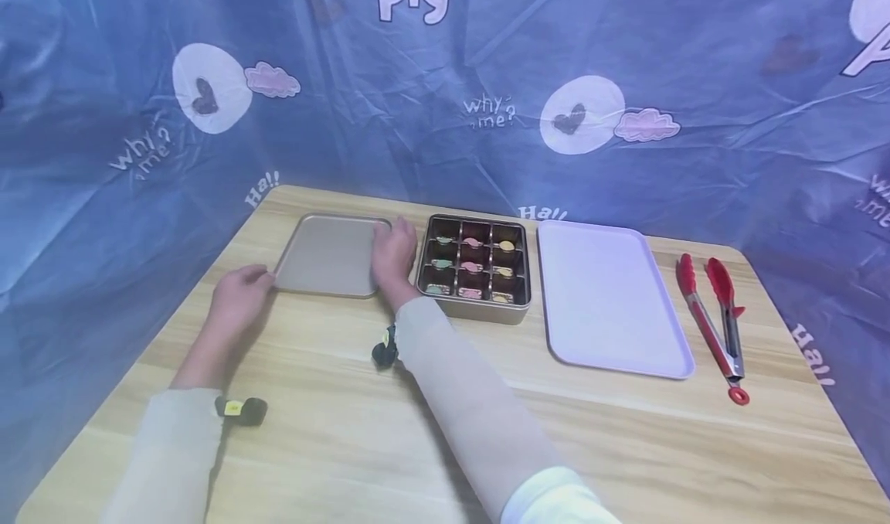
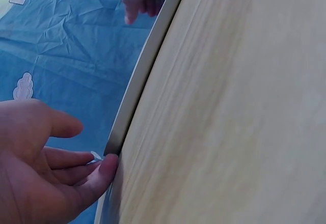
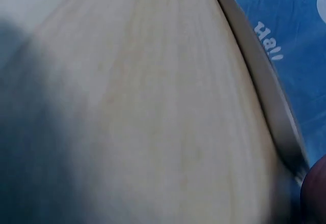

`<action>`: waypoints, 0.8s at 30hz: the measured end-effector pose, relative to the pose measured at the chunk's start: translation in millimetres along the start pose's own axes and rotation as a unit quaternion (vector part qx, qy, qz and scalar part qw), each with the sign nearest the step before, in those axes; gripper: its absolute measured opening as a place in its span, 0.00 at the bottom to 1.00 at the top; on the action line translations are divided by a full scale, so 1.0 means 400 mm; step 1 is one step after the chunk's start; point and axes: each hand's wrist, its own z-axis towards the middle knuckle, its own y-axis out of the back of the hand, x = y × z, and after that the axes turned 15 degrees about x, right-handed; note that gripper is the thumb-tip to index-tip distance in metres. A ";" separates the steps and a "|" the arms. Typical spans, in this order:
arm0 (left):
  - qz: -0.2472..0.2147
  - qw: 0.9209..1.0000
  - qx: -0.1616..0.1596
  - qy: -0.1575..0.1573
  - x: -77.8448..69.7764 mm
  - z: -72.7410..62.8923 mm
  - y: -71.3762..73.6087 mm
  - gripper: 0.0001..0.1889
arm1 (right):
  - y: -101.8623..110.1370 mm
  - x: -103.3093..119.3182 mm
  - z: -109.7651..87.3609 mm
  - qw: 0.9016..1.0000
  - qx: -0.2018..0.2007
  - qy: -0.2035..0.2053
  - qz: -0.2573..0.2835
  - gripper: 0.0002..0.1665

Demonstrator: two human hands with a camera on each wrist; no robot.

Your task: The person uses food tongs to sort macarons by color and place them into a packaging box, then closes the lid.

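Note:
A flat, champagne-grey metal lid point(image 1: 330, 255) lies on the left part of the table; its raised rim shows side-on in both wrist views. My left hand point(image 1: 239, 298) is at its near left corner, thumb point(image 2: 106, 170) and bent fingers touching the edge there. On the opposite side, my right hand point(image 1: 395, 252) grips the right edge, with its far fingers partly hidden. Just right of that hand stands a matching open tin point(image 1: 480, 310), divided into compartments that hold small green, pink and yellow pieces. In the right wrist view only a blurred part of the right hand point(image 3: 315, 188) shows.
Right of the tin lies a pale lavender tray point(image 1: 612, 300). Beyond it, red-tipped tongs point(image 1: 716, 331) rest with their arms spread, near the table's right edge. A blue printed cloth point(image 1: 417, 122) hangs behind the wooden table point(image 1: 334, 447) and along its sides.

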 end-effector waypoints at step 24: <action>-0.211 0.977 -0.041 -0.004 -0.010 0.011 -0.038 0.24 | -0.013 -0.019 -0.004 0.995 0.009 0.019 0.094 0.26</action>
